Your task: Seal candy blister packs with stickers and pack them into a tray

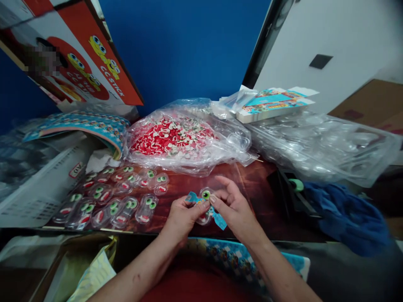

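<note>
My left hand [182, 218] and my right hand [233, 207] meet over the brown table [258, 184]. Together they pinch a small clear blister pack [206, 195] holding a green eye candy, backed by a blue printed card that sticks out below. To the left of my hands lie several filled blister packs [110, 197], each with green eyes and a red mouth piece. Behind them sits a clear plastic bag of red and white candy pieces [171, 136].
A bag of empty clear blister shells [317, 147] lies at the right, with a stack of printed cards [270, 105] behind it. A blue cloth [346, 214] sits at the right front. An orange carton [78, 54] leans at the back left. Printed card sheets [78, 123] lie left.
</note>
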The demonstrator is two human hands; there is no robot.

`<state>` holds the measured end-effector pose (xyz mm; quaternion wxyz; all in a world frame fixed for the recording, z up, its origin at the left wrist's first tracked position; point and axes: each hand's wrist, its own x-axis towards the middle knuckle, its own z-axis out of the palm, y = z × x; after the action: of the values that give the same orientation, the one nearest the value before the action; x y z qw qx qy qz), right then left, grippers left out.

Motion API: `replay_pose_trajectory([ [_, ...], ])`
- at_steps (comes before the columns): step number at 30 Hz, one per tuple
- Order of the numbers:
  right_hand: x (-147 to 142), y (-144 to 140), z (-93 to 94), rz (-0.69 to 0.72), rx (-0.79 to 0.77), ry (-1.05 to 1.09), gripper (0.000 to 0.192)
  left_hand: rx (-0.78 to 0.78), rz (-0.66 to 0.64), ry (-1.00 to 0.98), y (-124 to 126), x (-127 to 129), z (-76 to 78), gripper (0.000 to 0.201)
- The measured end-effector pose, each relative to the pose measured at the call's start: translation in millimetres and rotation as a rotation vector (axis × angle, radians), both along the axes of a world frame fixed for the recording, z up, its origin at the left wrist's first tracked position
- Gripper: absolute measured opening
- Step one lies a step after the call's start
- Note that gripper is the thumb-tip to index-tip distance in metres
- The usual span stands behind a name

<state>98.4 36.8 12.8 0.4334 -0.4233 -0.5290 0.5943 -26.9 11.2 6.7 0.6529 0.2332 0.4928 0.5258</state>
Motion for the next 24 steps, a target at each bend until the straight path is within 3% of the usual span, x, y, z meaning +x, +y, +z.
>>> replay_pose_trajectory([
  [4,9.8,0.4,0.9,0.071,0.048,-0.075,0.041,-0.008,-0.041,0.003,-2.4,-1.5,2.4,0.027],
  [8,15.8,2.0,4.4,0.119,-0.024,-0.028,0.048,-0.008,0.060,-0.021,-0.4,-1.3,4.1,0.028],
  [11,21.8,1.4,4.1,0.317,-0.122,-0.032,0.023,0.010,0.091,-0.009,1.2,-2.6,6.9,0.028],
  [13,25.7,0.5,1.8,0.402,-0.151,-0.021,0.020,0.000,0.034,-0.027,0.9,-4.6,9.4,0.026],
  [16,28.0,0.6,-1.7,0.436,-0.102,-0.037,0.022,-0.032,-0.033,-0.093,-0.1,-6.6,11.7,0.026],
  [18,26.7,1.6,-2.2,0.436,-0.038,-0.133,0.023,-0.043,0.006,-0.115,0.1,-6.2,11.1,0.027],
  [20,24.6,1.4,-0.8,0.327,0.101,-0.281,0.021,-0.045,0.098,-0.111,1.2,-4.7,9.0,0.028],
  [24,21.3,-8.7,6.9,-0.330,0.512,-0.588,0.015,-0.016,0.296,-0.042,3.7,-1.9,3.6,0.031],
])
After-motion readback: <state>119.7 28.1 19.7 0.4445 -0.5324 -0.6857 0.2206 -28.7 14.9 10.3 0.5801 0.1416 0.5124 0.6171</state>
